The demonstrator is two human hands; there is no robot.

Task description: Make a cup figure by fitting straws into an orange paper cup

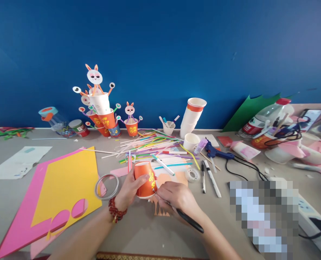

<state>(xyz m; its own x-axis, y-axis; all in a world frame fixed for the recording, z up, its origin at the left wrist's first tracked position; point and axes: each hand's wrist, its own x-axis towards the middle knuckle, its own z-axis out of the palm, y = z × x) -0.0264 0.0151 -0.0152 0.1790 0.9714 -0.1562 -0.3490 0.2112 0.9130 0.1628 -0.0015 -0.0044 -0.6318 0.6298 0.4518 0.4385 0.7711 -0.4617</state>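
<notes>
My left hand (130, 186) grips an orange paper cup (144, 180) with yellow lettering, upside down and slightly tilted above the table, its rim downward. My right hand (174, 196) is closed around a slim tool with a black handle (190, 220), which points back toward my forearm. The tool's front end meets the cup's lower right side near the rim; fingers partly hide it, so its exact kind is unclear. Beneath the hands lies orange paper (176, 177) with cut-out shapes. A roll of clear tape (107, 186) lies beside my left wrist.
Yellow card (68, 177) over pink card lies left. Bunny-decorated cups (132, 126) stand along the blue wall. Behind my hands are coloured sticks (146, 142) and a marker (163, 165). To the right lie a blue glue gun (218, 151), black cords and a power strip (307, 213).
</notes>
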